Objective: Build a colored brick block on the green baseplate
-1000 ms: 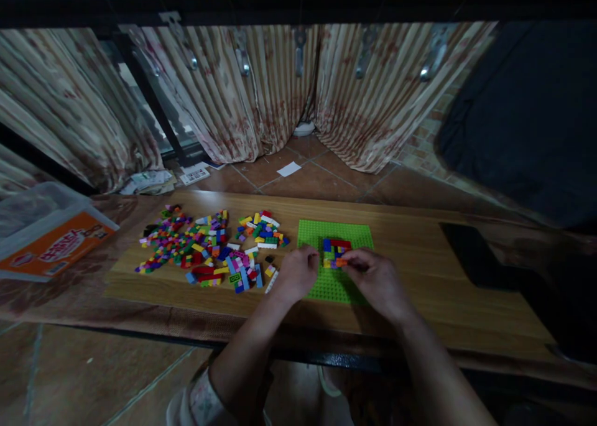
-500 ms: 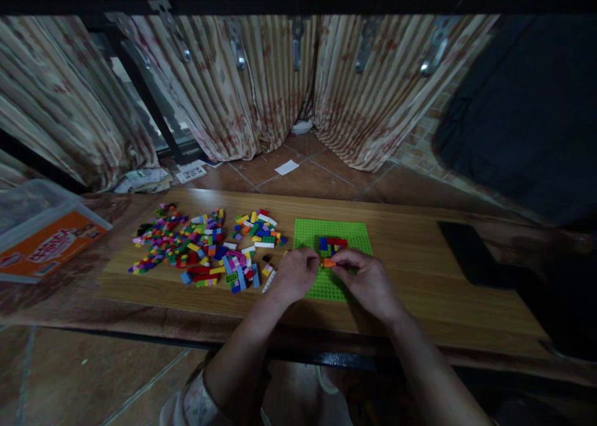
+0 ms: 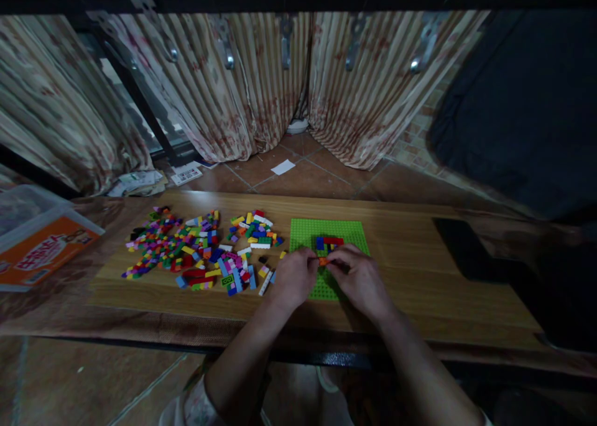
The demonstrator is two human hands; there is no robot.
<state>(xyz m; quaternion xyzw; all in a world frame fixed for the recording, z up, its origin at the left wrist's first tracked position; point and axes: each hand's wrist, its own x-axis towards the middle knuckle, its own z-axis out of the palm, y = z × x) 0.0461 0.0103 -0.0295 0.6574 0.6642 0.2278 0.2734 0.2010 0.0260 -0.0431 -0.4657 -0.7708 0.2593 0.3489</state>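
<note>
A green studded baseplate (image 3: 353, 229) lies on the wooden board, with both hands over its near half. Between the fingertips of my right hand (image 3: 361, 280) is a small orange toy brick (image 3: 323, 261), pinched from the right. My left hand (image 3: 297, 278) closes on the brick's left end, thumb and forefinger together. Just beyond the fingers, a blue brick (image 3: 319, 242) and a red brick (image 3: 334, 240) stand on the baseplate as part of a low structure. Its near part is hidden by my hands.
Loose bricks in many colours (image 3: 172, 245) spread over the board's left side, with a smaller heap (image 3: 255, 230) nearer the baseplate. A clear tub with an orange label (image 3: 51, 249) stands far left. A dark flat object (image 3: 469, 252) lies right. Striped curtains (image 3: 261, 90) hang behind.
My hands have drawn slightly closer together around the orange brick, so less of it shows. The whole view has shifted a little; the loose bricks look unchanged.
</note>
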